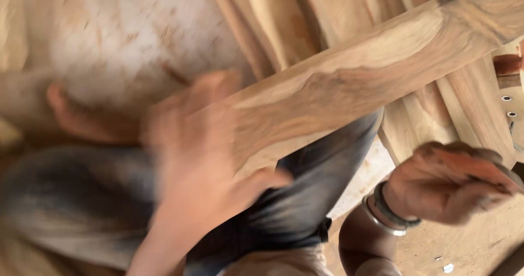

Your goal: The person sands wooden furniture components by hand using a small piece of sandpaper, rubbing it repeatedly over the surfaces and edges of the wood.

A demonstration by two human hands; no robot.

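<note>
Nearest the camera, the left hand (202,167) is smeared by motion. It wraps the near end of a long wooden piece (371,69), thumb on the underside and fingers over the top face, closed around the wood as far as the blur lets one tell. To the right, the right hand (453,180) is curled into a loose fist around a reddish-brown sheet of sandpaper (480,169), pinched between thumb and folded fingers; two metal bangles (385,216) sit on that wrist. This hand hangs just below the wooden piece and does not touch it.

The wooden piece runs from the left hand up and to the right across the person's lap, over dark dusty trousers (305,199), with a dark knot near its far end. Beyond the knees a bare foot (82,115) rests on the pale, dusty floor (125,30). Farther off, more carved timber (273,19) lies stacked, and a board with small metal fittings (510,104) shows at the right edge.

By the look of it, the work is smoothing the wooden piece, caught between strokes. The next move calls for a steady left grip while the sandpaper is laid flat on the grain.
</note>
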